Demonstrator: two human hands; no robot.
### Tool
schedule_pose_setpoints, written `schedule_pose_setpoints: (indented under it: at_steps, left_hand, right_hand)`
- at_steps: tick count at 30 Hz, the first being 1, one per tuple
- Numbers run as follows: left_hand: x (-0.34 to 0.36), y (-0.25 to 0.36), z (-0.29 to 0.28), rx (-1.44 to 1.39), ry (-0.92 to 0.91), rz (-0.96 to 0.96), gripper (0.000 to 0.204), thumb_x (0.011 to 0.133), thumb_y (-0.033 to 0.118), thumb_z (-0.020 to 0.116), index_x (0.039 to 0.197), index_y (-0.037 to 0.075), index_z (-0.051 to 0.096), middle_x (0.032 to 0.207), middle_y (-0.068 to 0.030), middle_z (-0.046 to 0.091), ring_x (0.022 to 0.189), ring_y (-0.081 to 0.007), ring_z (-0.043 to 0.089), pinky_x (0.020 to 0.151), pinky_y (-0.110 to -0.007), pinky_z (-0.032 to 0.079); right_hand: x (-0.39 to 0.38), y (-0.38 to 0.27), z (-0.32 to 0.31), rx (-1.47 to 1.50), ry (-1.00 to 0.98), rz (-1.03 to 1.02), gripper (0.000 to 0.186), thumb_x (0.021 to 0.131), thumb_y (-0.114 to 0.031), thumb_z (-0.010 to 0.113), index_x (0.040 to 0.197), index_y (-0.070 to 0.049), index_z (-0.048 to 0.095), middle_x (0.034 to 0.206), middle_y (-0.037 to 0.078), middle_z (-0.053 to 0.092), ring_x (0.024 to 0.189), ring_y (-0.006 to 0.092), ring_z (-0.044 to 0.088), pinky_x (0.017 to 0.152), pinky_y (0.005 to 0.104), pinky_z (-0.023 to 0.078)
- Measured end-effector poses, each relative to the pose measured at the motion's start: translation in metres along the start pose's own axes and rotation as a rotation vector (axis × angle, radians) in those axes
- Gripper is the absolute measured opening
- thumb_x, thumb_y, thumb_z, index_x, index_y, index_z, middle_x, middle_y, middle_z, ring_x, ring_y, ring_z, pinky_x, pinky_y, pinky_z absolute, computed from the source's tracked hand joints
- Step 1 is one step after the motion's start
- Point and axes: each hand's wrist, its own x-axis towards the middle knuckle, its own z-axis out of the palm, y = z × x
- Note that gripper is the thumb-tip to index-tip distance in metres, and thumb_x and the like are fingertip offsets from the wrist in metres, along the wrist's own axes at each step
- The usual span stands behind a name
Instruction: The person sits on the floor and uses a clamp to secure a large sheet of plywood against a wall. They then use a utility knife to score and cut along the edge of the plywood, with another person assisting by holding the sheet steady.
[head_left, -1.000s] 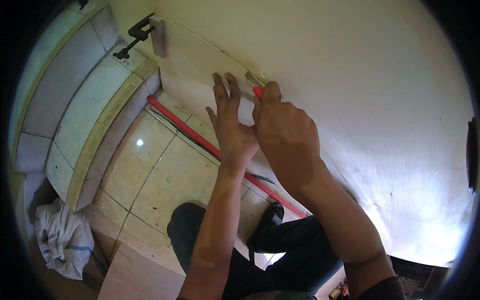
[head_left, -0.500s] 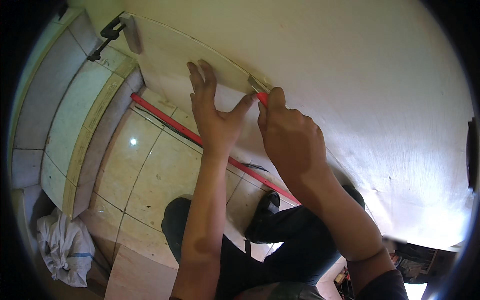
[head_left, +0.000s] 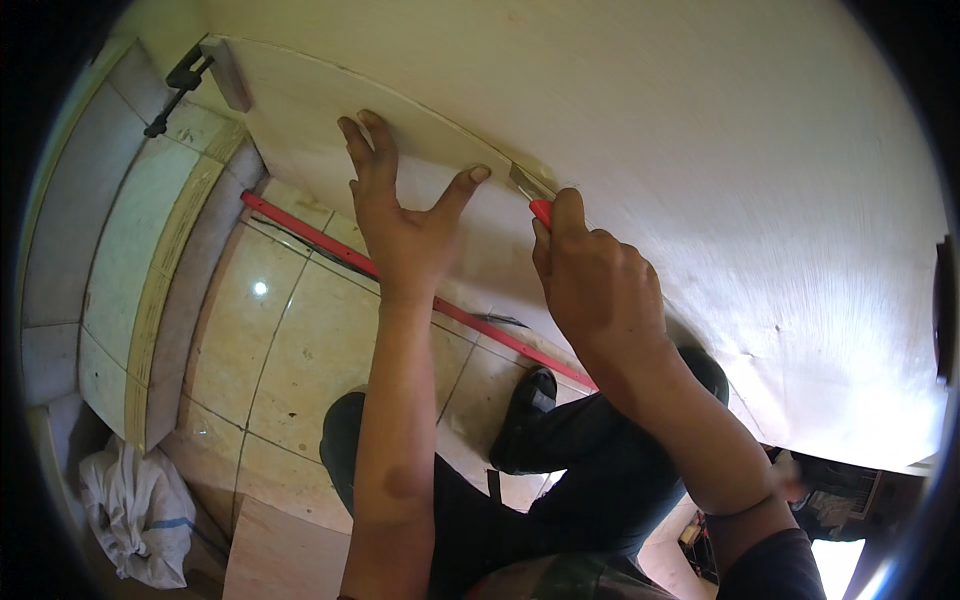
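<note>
My right hand (head_left: 605, 290) is closed round the red handle of a cutter knife (head_left: 530, 185). The knife's grey blade meets the long top edge of a thin pale panel (head_left: 300, 110), where it lies along a larger pale sheet (head_left: 680, 120). My left hand (head_left: 405, 235) rests against the thin panel to the left of the blade, with thumb and fingers spread and nothing held. At the panel's far left end, a dark metal clamp (head_left: 183, 78) sits on a small wooden block (head_left: 226, 75).
A red metal bar (head_left: 310, 235) runs along the tiled floor (head_left: 300, 340) under my left forearm. Tiled steps (head_left: 150, 270) rise on the left, with a white sack (head_left: 140, 510) below them. A flat board (head_left: 285, 555) lies near my knees. Assorted items (head_left: 840, 500) stand at the lower right.
The knife has slid a little along the panel's edge toward the right and nearer to me. My left thumb has moved away from the blade. The view has shifted slightly.
</note>
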Motion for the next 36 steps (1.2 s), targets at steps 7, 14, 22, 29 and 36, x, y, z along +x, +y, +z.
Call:
schedule_pose_setpoints:
  at_steps: [7, 14, 22, 29, 36]
  left_hand:
    - [-0.001, 0.0, -0.002, 0.01, -0.006, -0.011, 0.11, 0.081, 0.026, 0.095, 0.166, -0.003, 0.032, 0.176, -0.0287, 0.017, 0.164, -0.0343, 0.022, 0.13, -0.046, 0.025]
    - [-0.006, 0.013, -0.003, -0.1, -0.023, -0.073, 0.112, 0.084, 0.027, 0.093, 0.168, -0.003, 0.025, 0.176, -0.0286, 0.017, 0.166, -0.0343, 0.013, 0.132, -0.046, 0.021]
    - [-0.015, 0.025, 0.008, -0.113, -0.066, 0.07, 0.117, 0.082, 0.026, 0.096, 0.17, 0.001, 0.022, 0.176, -0.0302, 0.015, 0.167, -0.0369, 0.005, 0.132, -0.049, 0.018]
    - [-0.015, 0.022, 0.01, -0.096, -0.074, 0.071, 0.127, 0.077, 0.039, 0.098, 0.171, 0.004, 0.02, 0.172, -0.0388, 0.015, 0.165, -0.0436, 0.005, 0.129, -0.053, 0.024]
    - [-0.02, 0.025, 0.01, -0.011, -0.124, 0.066, 0.127, 0.083, 0.04, 0.093, 0.173, 0.006, 0.009, 0.173, -0.0396, 0.005, 0.164, -0.047, 0.003, 0.129, -0.053, 0.024]
  right_hand:
    - [-0.021, 0.025, 0.001, 0.072, -0.021, 0.003, 0.026, 0.112, -0.029, 0.053, 0.105, -0.004, 0.046, 0.064, 0.022, 0.065, 0.061, 0.0448, 0.07, 0.055, 0.0534, 0.057]
    - [-0.026, 0.033, 0.003, 0.092, -0.001, -0.021, 0.028, 0.111, -0.03, 0.053, 0.104, -0.004, 0.045, 0.063, 0.022, 0.066, 0.061, 0.0439, 0.072, 0.054, 0.0524, 0.059]
    - [-0.024, 0.03, 0.004, 0.058, -0.061, 0.028, 0.03, 0.112, -0.032, 0.053, 0.105, -0.003, 0.045, 0.064, 0.02, 0.068, 0.065, 0.0393, 0.076, 0.057, 0.0478, 0.062]
    - [-0.034, 0.048, 0.011, 0.063, -0.085, 0.059, 0.029, 0.113, -0.033, 0.05, 0.109, -0.004, 0.046, 0.071, 0.024, 0.071, 0.07, 0.0468, 0.075, 0.061, 0.0548, 0.061]
    - [-0.049, 0.068, 0.01, 0.122, -0.142, 0.102, 0.028, 0.113, -0.032, 0.05, 0.111, -0.005, 0.045, 0.073, 0.026, 0.071, 0.072, 0.0492, 0.074, 0.064, 0.0568, 0.061]
